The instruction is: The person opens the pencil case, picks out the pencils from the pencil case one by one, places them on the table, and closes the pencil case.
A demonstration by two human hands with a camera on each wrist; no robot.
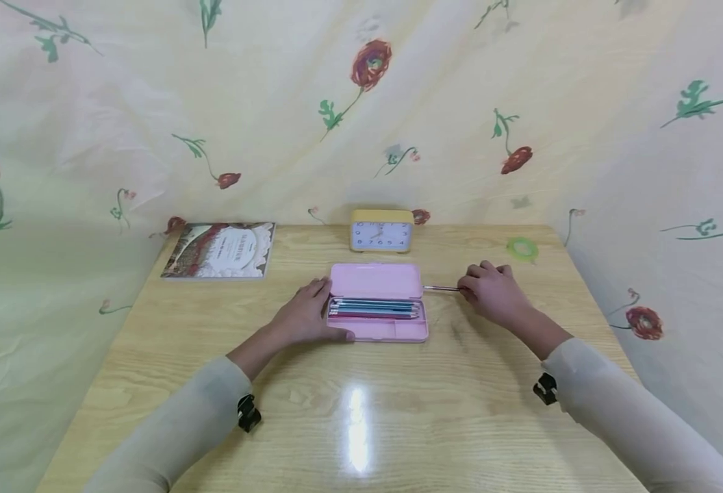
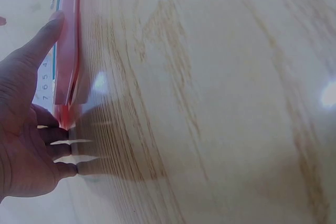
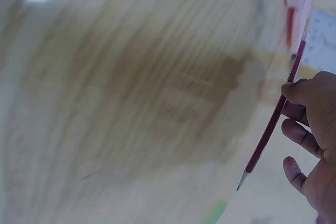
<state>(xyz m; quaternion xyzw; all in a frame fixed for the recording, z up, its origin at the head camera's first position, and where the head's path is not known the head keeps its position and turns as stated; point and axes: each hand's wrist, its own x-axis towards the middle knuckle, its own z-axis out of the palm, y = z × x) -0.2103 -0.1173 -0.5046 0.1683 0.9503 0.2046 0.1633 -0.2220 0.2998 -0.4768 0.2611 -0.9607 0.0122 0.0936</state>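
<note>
A pink pencil case (image 1: 376,281) lies opened flat on the table, its lid at the back. Several blue and red pencils (image 1: 374,308) lie side by side in its tray. At the case's left end is my left hand (image 1: 305,311), the thumb along the front edge and the spread fingers beside the left side. To the right of the case, my right hand (image 1: 492,291) pinches a dark red pencil (image 3: 273,121) between thumb and fingers. The pencil's eraser end points at the case and its sharpened tip points away.
A yellow alarm clock (image 1: 381,231) stands behind the case against the flowered cloth (image 1: 287,103). At the back left lies a booklet (image 1: 218,250). A roll of green tape (image 1: 522,248) sits at the back right of the wooden table (image 1: 435,404).
</note>
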